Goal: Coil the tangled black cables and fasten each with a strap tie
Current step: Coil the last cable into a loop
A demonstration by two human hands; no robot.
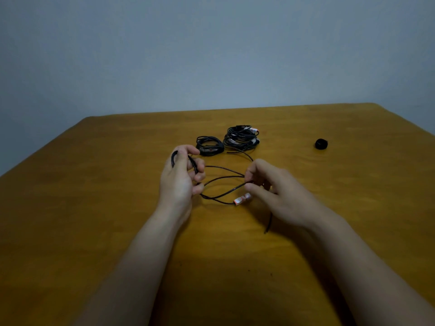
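Note:
A thin black cable [223, 178] runs in loose loops between my hands above the wooden table [94, 208]. My left hand [181, 177] grips several loops of it, fingers curled round them. My right hand [270, 187] pinches the loops' other end between thumb and fingers. The cable's orange-and-white plug [242, 198] hangs just below my right fingers. A short black tail [268, 224] shows under my right wrist. Behind my hands lie a small coiled cable [209, 145] and a bigger pile of black cables [241, 138] with orange-and-white plugs.
A small black roll, probably strap tape [321, 144], sits on the table at the far right. The table's back edge meets a plain grey wall. Bare wood extends to the left and in front of my arms.

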